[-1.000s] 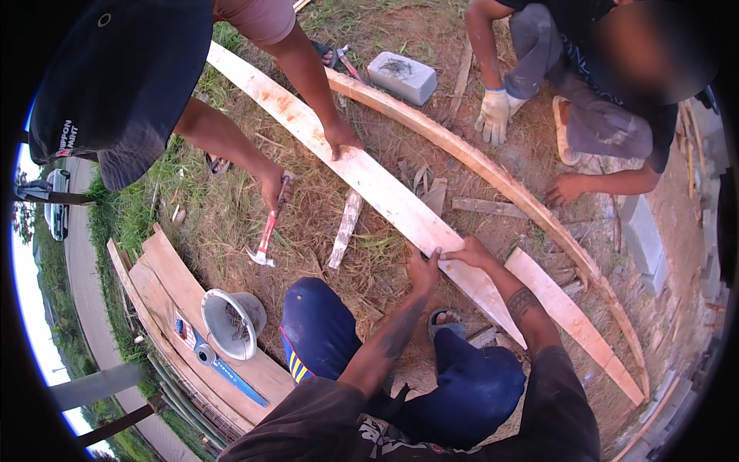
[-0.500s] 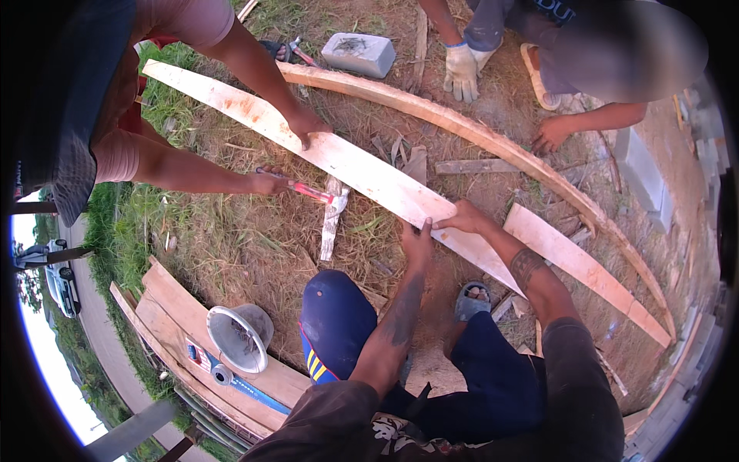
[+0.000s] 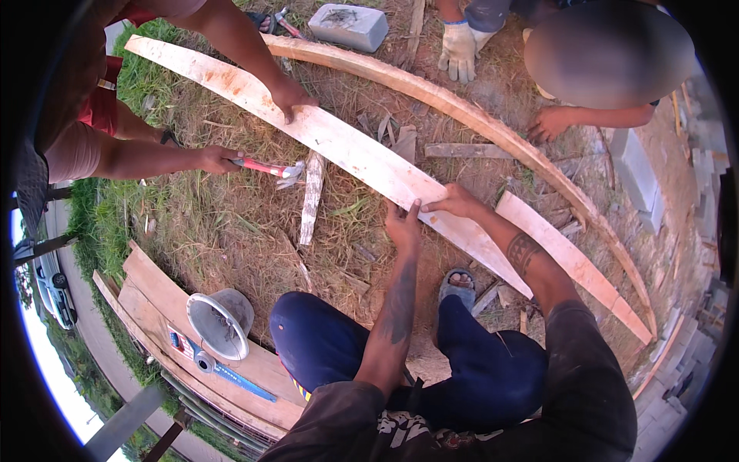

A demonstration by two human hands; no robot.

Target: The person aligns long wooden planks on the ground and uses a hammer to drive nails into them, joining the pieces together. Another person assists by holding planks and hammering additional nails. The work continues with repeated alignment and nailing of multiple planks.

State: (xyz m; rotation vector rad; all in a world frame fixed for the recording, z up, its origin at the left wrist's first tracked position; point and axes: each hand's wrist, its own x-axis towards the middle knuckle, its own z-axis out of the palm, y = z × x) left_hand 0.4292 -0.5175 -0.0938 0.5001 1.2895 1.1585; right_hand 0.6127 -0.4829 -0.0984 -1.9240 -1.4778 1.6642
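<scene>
Fingers of the left hand (image 3: 402, 223) lie flat and slightly spread on the near edge of the curved pale plank (image 3: 339, 142), pressing down on it rather than gripping; fingers of the right hand (image 3: 454, 202) are likewise extended and apart, laid on the plank's top face just beside the left. Neither hand closes round anything. The hold reads as steadying the board against the ground.

Curved pale plank: long, thin, arched, bare sawn wood with reddish staining toward its far end. Lies on dry grass and dirt, running from upper left down to lower right, tapering to a point.

Second curved strip (image 3: 477, 123): narrower, browner, lying beyond the plank in a matching arc.

Co-worker's hand (image 3: 289, 96): rests palm down on the plank farther along, seemingly sharing the hold. The same person's other hand grips a red-handled hammer (image 3: 265, 168) just short of the plank.

Short wooden batten (image 3: 311, 196): rough, straight, lying under the plank's near edge.

Grey concrete block (image 3: 348, 25): rectangular, on the ground at the far side.

Gloved hand (image 3: 458, 50): another person's, pale work glove, near the second strip.

Metal bucket (image 3: 219, 323): round, grey, crusted inside, standing on stacked flat boards (image 3: 154, 285) at the left.
</scene>
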